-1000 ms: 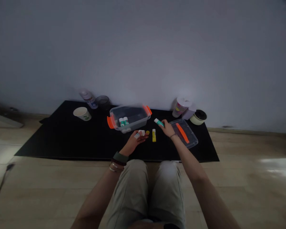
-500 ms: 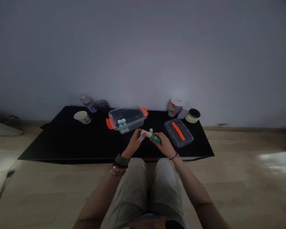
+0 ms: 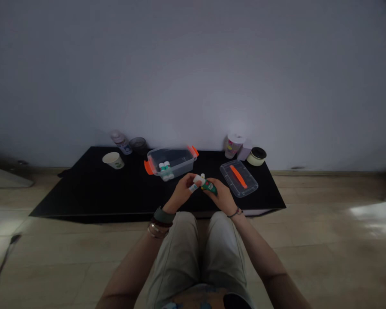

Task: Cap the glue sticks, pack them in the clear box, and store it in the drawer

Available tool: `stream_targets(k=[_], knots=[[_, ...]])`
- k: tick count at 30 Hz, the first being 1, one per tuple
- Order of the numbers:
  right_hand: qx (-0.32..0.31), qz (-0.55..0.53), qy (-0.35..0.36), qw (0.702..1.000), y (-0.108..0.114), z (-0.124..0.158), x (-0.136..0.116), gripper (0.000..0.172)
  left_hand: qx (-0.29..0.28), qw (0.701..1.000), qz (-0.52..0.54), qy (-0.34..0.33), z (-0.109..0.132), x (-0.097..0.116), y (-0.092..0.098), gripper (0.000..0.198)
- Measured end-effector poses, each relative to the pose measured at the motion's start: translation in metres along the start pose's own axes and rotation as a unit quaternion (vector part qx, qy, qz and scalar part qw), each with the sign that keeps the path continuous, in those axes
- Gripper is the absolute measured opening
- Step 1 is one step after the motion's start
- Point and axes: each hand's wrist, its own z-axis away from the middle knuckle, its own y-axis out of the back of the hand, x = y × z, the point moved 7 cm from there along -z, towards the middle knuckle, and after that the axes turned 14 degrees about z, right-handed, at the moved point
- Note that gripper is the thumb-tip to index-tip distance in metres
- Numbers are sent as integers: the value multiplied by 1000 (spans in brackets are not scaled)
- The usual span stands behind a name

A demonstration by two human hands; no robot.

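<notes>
My right hand (image 3: 222,198) is closed around a green glue stick (image 3: 208,185), held over the near edge of the black mat (image 3: 93,189). My left hand (image 3: 183,191) pinches the white cap end (image 3: 197,179) of that same stick, and a small white piece shows under its fingers. Both hands meet just in front of my knees. Behind them stands a clear plastic box (image 3: 171,162) with orange clips, and two green-and-white glue sticks (image 3: 164,167) stand inside it. A bit of a yellow stick shows just behind my hands.
The box's clear lid (image 3: 239,178) with an orange strip lies to the right. At the wall stand a paper cup (image 3: 113,160), a bottle (image 3: 120,141), a dark jar (image 3: 138,143), a lidded cup (image 3: 232,145) and a round tin (image 3: 256,156). Light wooden floor surrounds the mat.
My right hand brought the green glue stick from beside the lid to my left hand. Both hands now grip it together, closer to my knees.
</notes>
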Motion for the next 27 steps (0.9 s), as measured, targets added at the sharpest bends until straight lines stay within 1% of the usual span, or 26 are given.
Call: stream_targets(k=[3,5,6,8,9,12,14,16,18,22,27], knots=[[5,-60,-28,998,1,1,-1,35,-15,1000,16,2,2,5,-5,37],[-8,-62,-46,997,0,1,-1,37,-36,999,15,9,4,8,-10,42],[-25,-54,-49,997,-2,1,-2,35,-49,999,13,15,5,10,-13,45],[-65,-25,-47,996,-5,3,-5,30,-71,997,14,22,8,14,-18,51],[-82,-6,-43,996,-6,4,-8,28,-71,997,22,18,10,18,-20,52],[-102,70,-30,992,-3,7,-20,31,-43,997,68,-14,12,31,-22,55],[-115,128,-21,985,-2,8,-30,34,-38,995,88,-33,13,37,-25,57],[-139,182,-26,973,-3,7,-38,36,-58,994,80,-38,12,37,-32,55],[-165,231,-47,958,-4,5,-41,37,-80,994,65,-37,11,36,-38,53],[-199,300,-81,929,-4,1,-42,31,-104,993,36,-51,11,37,-47,51],[-198,319,-96,922,4,0,-48,31,-141,987,31,-71,13,47,-54,51]])
